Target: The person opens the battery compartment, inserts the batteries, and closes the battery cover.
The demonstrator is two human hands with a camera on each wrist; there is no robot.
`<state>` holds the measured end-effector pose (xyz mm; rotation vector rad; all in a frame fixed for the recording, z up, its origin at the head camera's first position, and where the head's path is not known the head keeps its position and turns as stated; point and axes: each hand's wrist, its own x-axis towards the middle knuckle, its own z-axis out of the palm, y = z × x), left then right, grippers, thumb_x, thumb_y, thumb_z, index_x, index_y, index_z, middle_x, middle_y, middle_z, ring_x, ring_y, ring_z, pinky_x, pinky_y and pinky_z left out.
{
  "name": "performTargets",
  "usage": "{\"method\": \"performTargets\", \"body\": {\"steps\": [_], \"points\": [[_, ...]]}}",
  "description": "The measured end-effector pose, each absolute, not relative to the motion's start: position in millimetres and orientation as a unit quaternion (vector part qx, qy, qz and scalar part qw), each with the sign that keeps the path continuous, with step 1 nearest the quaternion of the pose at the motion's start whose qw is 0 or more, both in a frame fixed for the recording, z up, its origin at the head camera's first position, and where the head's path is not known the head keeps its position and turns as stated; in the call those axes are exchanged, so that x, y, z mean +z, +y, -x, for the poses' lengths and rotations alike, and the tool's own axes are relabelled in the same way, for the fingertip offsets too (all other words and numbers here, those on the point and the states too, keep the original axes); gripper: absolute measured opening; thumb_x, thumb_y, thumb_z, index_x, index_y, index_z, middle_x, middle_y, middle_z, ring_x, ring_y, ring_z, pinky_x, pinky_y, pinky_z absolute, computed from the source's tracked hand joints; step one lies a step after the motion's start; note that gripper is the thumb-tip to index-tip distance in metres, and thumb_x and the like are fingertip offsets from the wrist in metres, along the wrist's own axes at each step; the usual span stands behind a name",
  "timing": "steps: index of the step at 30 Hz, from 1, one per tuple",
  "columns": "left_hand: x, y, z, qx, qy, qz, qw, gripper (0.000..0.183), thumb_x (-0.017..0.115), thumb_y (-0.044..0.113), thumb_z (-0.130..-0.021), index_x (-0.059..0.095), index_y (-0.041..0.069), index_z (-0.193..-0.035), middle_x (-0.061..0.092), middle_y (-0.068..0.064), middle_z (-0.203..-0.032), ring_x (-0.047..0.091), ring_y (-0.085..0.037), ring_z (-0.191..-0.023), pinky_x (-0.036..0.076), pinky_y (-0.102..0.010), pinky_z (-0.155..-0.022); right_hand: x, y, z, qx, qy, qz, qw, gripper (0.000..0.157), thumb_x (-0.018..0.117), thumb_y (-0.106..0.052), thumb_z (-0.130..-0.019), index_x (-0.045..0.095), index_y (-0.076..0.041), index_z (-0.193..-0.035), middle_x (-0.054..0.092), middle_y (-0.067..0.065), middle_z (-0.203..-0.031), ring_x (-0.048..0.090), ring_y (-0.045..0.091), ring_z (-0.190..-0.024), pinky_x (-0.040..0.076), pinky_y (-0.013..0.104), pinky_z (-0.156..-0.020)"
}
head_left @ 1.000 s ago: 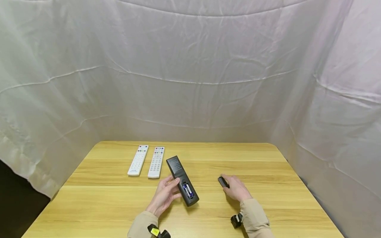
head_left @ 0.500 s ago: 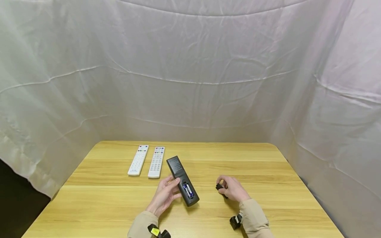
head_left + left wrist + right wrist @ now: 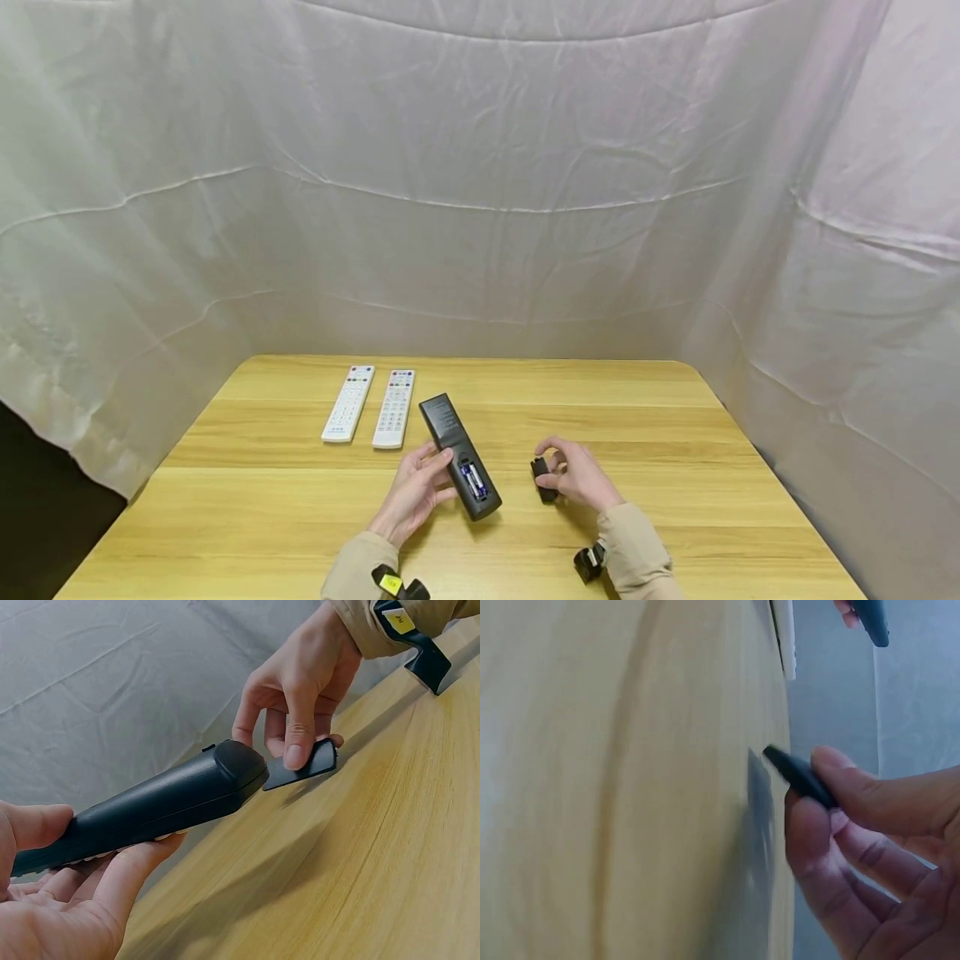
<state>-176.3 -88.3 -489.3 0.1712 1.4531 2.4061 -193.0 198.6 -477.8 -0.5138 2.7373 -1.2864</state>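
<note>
My left hand [image 3: 411, 496] grips a black remote control [image 3: 448, 425] by its side, back facing up, thumb on the back and fingers beneath. Its battery compartment is uncovered, and blue-and-white batteries [image 3: 474, 482] lie inside. To the right, my right hand [image 3: 581, 477] pinches a small black battery cover [image 3: 544, 481] between thumb and fingers, just above the table. In the left wrist view the cover [image 3: 304, 765] appears beyond the near end of the remote [image 3: 165, 799], apart from it. The right wrist view shows the cover [image 3: 801, 777] edge-on.
Two white remote controls [image 3: 348, 404] lie side by side, buttons up, on the wooden table [image 3: 300, 517] to the left of the black one. Grey-white cloth [image 3: 480, 250] hangs behind the table and along its sides.
The right hand has lifted the battery cover off the table, moved it slightly left and turned it in its fingers. The left hand and the black remote control have stayed in place.
</note>
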Motion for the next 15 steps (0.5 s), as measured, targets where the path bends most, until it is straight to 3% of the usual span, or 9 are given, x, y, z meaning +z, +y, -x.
{"method": "performTargets", "body": {"steps": [9,15], "points": [[-489.5,-88.4,176.2,0.845,0.504,-0.074,0.161,0.062,0.051,0.011,-0.103,0.02,-0.01,-0.153,0.069,-0.012,-0.124,0.071,-0.019,-0.104,0.064,-0.039,-0.092,-474.0,189.1,191.0,-0.529,0.823,0.195,0.071,0.046,0.072,0.006,-0.085,0.055,0.011,-0.127,0.065,0.023,-0.09,0.069,0.018,-0.07,0.065,0.035,-0.057],[-490.2,-88.5,176.6,0.849,0.497,-0.063,0.169,0.061,0.05,0.011,-0.104,0.021,-0.008,-0.154,0.069,-0.01,-0.123,0.071,-0.02,-0.106,0.063,-0.041,-0.094,-470.3,178.5,186.9,-0.575,0.783,0.226,0.08,0.048,0.069,0.005,-0.088,0.051,0.012,-0.132,0.061,0.028,-0.094,0.069,0.013,-0.07,0.065,0.05,-0.066]]}}
